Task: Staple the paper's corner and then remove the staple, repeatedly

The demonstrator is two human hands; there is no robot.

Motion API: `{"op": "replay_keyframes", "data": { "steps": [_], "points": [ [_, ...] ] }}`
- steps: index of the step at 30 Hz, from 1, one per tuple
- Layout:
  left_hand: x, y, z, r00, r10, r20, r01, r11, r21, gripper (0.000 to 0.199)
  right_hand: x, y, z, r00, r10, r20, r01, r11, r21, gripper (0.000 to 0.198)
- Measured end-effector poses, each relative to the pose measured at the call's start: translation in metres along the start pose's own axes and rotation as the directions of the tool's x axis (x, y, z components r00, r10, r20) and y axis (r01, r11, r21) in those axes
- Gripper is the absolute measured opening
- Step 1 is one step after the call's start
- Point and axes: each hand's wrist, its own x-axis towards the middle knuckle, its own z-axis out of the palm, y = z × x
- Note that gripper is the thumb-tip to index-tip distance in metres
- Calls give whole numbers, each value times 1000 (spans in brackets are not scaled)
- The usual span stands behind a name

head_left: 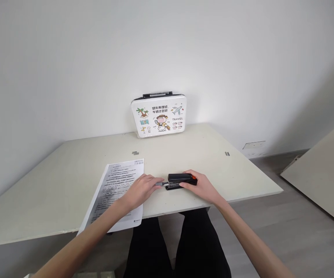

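Observation:
A black stapler (181,178) with an orange patch at its rear lies near the table's front edge. My right hand (199,186) is wrapped round its rear end, fingers on top and thumb at the near side. Between the thumb and fingertips of my left hand (143,189) is a small grey strip of staples (158,183), held at the stapler's left end, where a thin metal part shows. Whether the strip touches the inside of the stapler I cannot tell. Under my left wrist lies a printed paper sheet (119,175), partly hidden by my forearm.
Several loose grey staple strips (135,153) lie beyond the paper, and more small strips (227,153) lie to the right. A white cartoon-printed case (161,129) stands against the wall at the back of the pale table (201,150). The paper overhangs the front edge.

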Motion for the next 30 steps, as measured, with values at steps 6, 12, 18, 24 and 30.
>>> {"op": "replay_keyframes", "data": {
  "steps": [6,12,18,24,30],
  "points": [
    [3,-1,1,1000,25,4,-25,1000,15,40,0,-1,-1,1000,13,15,-13,1000,6,31],
    [6,1,5,999,36,-14,-36,999,22,36,1,0,-1,1000,16,10,-16,1000,4,31],
    [5,-2,9,998,30,-47,-29,999,16,35,1,3,0,1000,6,11,-6,1000,13,31],
    [1,-4,5,999,41,-30,-41,999,10,35,2,3,-1,1000,2,8,-2,1000,5,30],
    [2,-7,-1,996,90,-8,-90,996,5,34,1,4,-1,1000,4,14,-3,1000,-11,31]
  ]
}}
